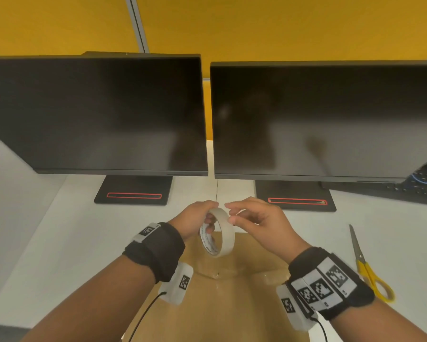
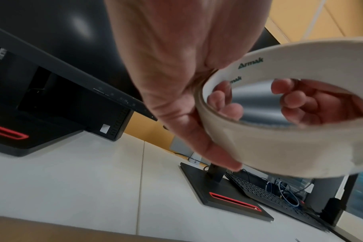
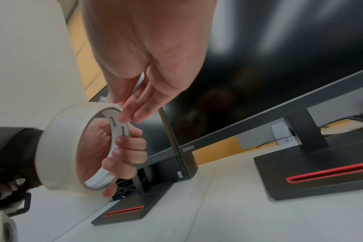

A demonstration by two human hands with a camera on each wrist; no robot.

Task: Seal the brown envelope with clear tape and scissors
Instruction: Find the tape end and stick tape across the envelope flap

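My left hand [image 1: 202,218] holds an off-white tape roll [image 1: 226,240] upright above the brown envelope [image 1: 220,304], fingers curled through the core and thumb on top. In the left wrist view the roll [image 2: 280,147] fills the right side beside the palm [image 2: 176,81]. My right hand [image 1: 247,218] meets the roll's top, with the thumb on the outer band and the fingertips [image 3: 127,117] on the rim, a light pinch. No loose tape end shows. Yellow-handled scissors [image 1: 365,265] lie on the desk to the right, apart from both hands.
Two dark monitors [image 1: 96,114] [image 1: 326,119] stand close behind on black bases [image 1: 133,191] [image 1: 296,196]. A black keyboard [image 1: 410,188] lies at the back right. A white desk [image 1: 59,243] surrounds the envelope, and a yellow partition [image 1: 257,25] closes the back.
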